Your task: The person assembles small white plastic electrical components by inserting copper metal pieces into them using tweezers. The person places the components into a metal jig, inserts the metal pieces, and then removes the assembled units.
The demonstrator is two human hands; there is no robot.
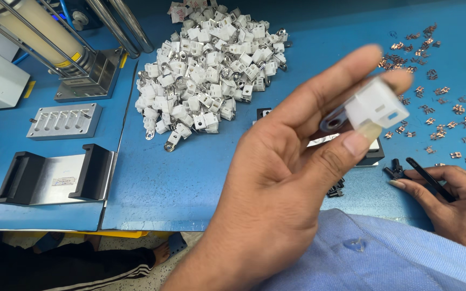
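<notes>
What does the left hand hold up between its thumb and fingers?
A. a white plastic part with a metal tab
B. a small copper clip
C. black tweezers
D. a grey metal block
A: the left hand pinches a white plastic part with a metal tab, while the black tweezers lie in the right hand.

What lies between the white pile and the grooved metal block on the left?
In the head view, only bare blue table lies between the white pile and the grooved metal block, crossed by a seam between two table panels.
</notes>
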